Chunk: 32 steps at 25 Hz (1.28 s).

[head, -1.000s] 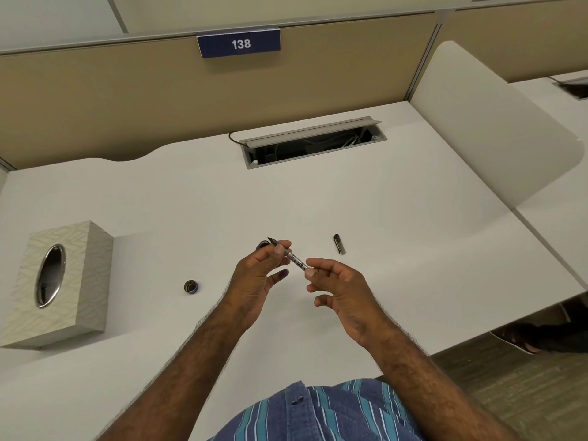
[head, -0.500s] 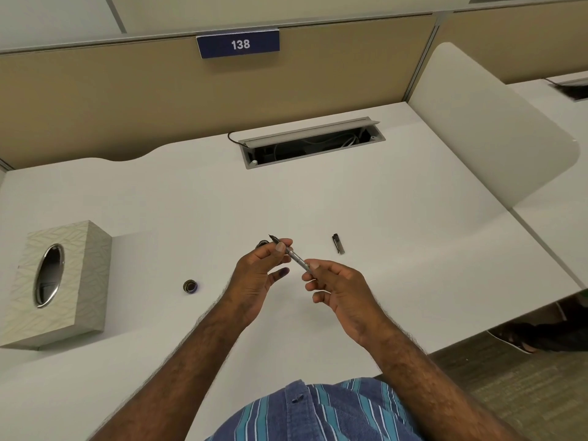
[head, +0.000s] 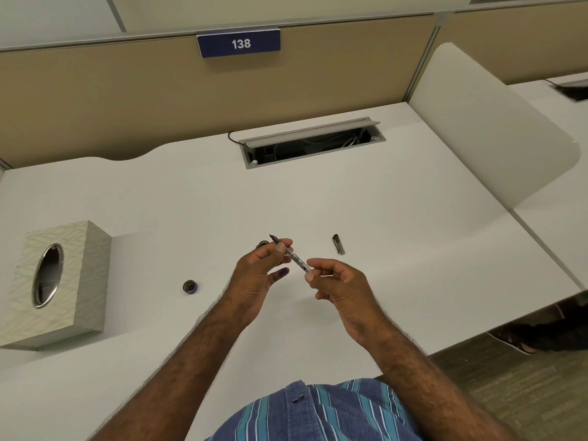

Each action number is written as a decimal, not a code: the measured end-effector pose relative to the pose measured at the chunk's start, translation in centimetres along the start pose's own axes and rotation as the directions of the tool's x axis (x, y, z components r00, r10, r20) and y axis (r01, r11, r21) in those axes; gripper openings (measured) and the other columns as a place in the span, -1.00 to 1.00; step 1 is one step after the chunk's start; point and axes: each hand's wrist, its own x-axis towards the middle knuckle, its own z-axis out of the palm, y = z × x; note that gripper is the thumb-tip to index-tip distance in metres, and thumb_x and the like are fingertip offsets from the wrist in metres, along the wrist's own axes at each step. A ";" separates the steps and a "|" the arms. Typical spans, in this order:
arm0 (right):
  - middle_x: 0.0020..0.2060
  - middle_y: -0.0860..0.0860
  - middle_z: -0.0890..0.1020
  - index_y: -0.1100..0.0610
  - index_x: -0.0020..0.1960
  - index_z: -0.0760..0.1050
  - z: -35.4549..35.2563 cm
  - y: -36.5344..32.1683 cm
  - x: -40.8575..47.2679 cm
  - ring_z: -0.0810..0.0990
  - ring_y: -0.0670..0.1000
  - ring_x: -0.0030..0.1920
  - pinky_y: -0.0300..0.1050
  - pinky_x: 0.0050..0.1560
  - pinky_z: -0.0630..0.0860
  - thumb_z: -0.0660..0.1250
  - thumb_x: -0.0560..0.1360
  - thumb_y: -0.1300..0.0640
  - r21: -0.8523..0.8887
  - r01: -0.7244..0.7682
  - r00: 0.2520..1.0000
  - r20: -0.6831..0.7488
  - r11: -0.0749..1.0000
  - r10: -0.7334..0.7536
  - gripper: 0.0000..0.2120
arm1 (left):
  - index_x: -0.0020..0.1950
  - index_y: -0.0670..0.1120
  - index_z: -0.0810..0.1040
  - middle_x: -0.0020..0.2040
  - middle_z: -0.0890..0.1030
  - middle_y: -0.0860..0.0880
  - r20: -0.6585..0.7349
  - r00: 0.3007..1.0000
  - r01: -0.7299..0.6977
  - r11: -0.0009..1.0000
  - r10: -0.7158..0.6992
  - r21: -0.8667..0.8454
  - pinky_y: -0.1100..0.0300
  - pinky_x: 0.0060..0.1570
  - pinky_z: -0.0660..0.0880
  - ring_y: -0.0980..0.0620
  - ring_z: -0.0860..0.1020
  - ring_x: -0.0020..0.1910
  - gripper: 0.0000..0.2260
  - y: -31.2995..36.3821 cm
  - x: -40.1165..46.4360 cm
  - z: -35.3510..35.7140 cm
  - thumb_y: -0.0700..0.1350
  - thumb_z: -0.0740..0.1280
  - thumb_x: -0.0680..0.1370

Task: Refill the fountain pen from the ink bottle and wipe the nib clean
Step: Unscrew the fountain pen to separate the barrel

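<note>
Fountain pen [head: 291,253] is held above the white desk [head: 413,249], pinched at both ends, tilted so the nib points up and away from the person. Left hand [head: 259,275] is closed on the nib-end section: thumb and forefinger are clamped around it just behind the nib, which is left exposed past the fingertips. Remaining left fingers are loosely spread below the pen, not touching it; a dark ink stain is seen on one fingertip [head: 284,271]. Right hand [head: 342,286] is closed on the rear end of the clear barrel, gripped between thumb and forefinger, other fingers curled into the palm. Bare middle of the pen is visible between the two hands.

Relative to the pen: the ink bottle [head: 263,244] is mostly hidden just behind the left fingers, only its rim is seen. A small round bottle cap [head: 190,286] lies on the desk well to the left of the pen. A dark pen cap [head: 339,244] lies flat to the right of the pen, apart from both hands. A tissue box [head: 54,281] stands far left of the pen, at the desk edge
</note>
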 end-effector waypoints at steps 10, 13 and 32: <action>-0.13 0.00 0.79 0.01 0.13 0.79 -2.0 0.2 0.5 0.67 -0.09 -0.16 -0.16 -0.17 0.59 0.56 0.53 0.18 -0.084 -0.022 0.999 0.045 0.996 0.026 -0.81 | 0.17 -0.05 0.76 0.03 0.71 -0.01 -0.061 0.998 -0.002 0.999 -0.001 -0.049 0.10 0.06 0.62 -0.01 0.62 0.03 -0.67 0.1 0.9 -1.6 0.08 0.50 0.49; -0.12 -0.02 0.80 0.00 0.09 0.79 -3.0 0.3 0.8 0.68 -0.17 -0.17 -0.20 -0.18 0.60 0.54 0.56 0.16 -0.189 -0.024 0.999 0.038 0.982 0.032 -0.86 | 0.16 -0.05 0.76 0.07 0.68 -0.09 -0.079 0.997 -0.013 0.997 0.006 -0.077 0.06 0.10 0.60 -0.11 0.58 0.09 -0.71 0.3 1.0 -2.0 0.05 0.49 0.51; -0.04 0.02 0.77 0.05 0.06 0.75 0.1 2.3 9.3 0.64 0.16 0.20 0.02 0.10 0.64 0.43 0.56 0.06 -0.806 -0.109 0.895 -0.334 0.582 -0.294 -0.85 | 0.24 -0.09 0.72 0.27 0.70 -0.17 -0.085 0.996 0.004 0.995 -0.013 -0.101 0.08 0.08 0.59 -0.05 0.64 0.12 -0.73 -0.2 0.0 -3.9 0.01 0.41 0.62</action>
